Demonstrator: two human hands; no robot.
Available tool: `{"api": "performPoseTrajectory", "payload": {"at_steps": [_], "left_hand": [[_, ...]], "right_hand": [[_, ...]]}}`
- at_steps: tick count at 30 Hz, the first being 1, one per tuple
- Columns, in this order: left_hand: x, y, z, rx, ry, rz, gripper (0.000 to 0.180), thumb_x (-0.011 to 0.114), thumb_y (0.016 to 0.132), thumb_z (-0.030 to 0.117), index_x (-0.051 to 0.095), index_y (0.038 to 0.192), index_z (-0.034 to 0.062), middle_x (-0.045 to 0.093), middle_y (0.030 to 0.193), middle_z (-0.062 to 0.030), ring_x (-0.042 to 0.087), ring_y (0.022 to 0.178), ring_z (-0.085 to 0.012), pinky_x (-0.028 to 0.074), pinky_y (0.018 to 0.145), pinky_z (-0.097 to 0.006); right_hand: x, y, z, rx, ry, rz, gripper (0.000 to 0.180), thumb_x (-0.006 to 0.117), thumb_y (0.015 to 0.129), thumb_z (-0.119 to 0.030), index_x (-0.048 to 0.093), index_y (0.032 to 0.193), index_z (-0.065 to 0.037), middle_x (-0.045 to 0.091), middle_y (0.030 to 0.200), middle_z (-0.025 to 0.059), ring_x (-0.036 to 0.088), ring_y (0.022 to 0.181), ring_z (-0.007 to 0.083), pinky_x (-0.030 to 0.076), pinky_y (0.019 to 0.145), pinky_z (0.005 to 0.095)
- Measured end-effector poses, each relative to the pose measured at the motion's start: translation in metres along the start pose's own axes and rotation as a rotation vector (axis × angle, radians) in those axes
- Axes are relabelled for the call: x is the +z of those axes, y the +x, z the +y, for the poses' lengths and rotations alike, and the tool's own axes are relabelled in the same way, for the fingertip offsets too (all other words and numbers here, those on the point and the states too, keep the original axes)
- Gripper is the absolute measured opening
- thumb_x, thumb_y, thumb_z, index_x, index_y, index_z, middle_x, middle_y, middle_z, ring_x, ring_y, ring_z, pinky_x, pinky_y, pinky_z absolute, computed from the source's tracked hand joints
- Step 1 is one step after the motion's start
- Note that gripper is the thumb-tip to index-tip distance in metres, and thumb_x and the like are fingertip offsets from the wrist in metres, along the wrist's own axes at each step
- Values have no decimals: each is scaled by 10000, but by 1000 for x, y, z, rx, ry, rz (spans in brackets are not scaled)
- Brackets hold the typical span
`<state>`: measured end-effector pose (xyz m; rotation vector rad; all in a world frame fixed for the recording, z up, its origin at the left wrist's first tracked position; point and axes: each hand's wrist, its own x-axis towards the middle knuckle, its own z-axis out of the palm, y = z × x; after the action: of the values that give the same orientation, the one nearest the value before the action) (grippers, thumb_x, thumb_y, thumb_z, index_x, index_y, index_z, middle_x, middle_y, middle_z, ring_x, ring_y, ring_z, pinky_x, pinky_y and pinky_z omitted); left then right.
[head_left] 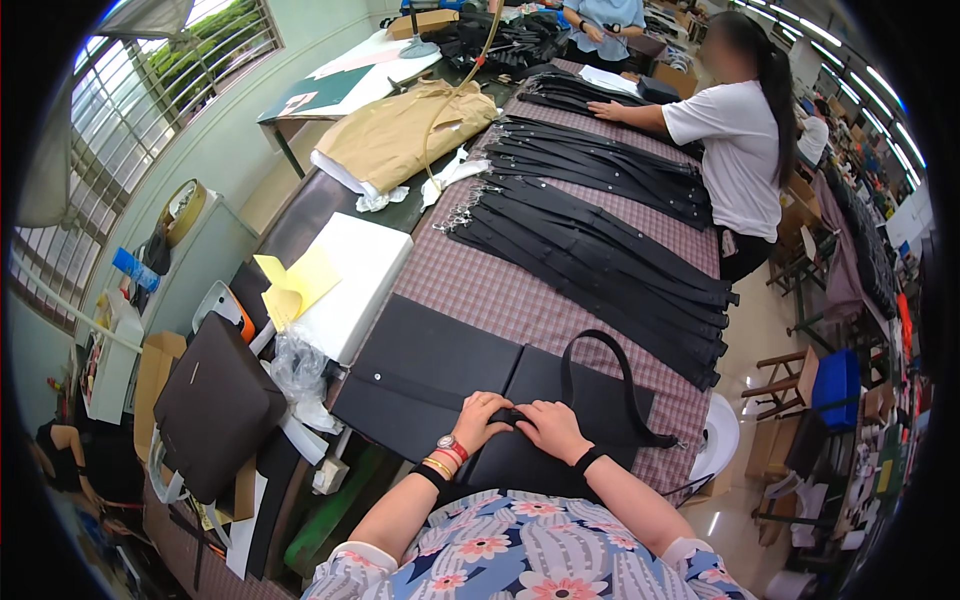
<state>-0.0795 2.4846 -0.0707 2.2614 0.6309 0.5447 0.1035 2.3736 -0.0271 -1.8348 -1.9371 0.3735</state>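
Note:
My left hand (480, 420) and my right hand (552, 430) are close together at the table's near edge. Both are closed, fingers pinching a black strap (612, 338) between them. From my left hand one length of it runs left, flat, to a small metal stud. Beyond my right hand it rises in a loop and comes down to a metal clasp at the right edge. What exactly lies under my fingertips is hidden. Beneath the hands are black boards or panels (440, 345), side by side with a seam between them.
Rows of black straps (600, 265) with metal hooks lie across the checked tablecloth (440, 262). A co-worker (735, 130) reaches over straps at the far right; another person stands beyond. On the left are a white box (355, 280), brown paper (400, 130) and a dark bag (215, 405).

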Motion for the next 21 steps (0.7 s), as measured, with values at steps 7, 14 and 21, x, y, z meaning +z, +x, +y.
{"api": "performPoseTrajectory", "payload": {"at_steps": [7, 14, 21], "left_hand": [[5, -4, 4, 39, 85, 52, 436, 803, 726, 264, 634, 1105, 131, 650, 1095, -26, 571, 1104, -243, 371, 990, -411], [5, -1, -1, -29, 25, 15, 443, 837, 694, 252, 654, 1083, 149, 656, 1092, -29, 574, 1105, -250, 368, 983, -408], [2, -3, 4, -29, 47, -5, 430, 829, 712, 231, 656, 1095, 141, 669, 1104, -41, 583, 1111, -259, 375, 989, -411]], "right_hand": [[-7, 2, -9, 365, 322, 40, 223, 663, 899, -238, 652, 1089, -121, 702, 932, 105, 693, 834, 287, 544, 720, 382], [6, -6, -12, 226, 191, 103, 208, 646, 909, -257, 663, 1078, -138, 718, 954, 85, 694, 812, 283, 544, 701, 379], [11, -13, -9, 172, 157, 144, 226, 624, 922, -240, 650, 1124, -141, 721, 943, 80, 691, 832, 272, 528, 735, 392]]}}
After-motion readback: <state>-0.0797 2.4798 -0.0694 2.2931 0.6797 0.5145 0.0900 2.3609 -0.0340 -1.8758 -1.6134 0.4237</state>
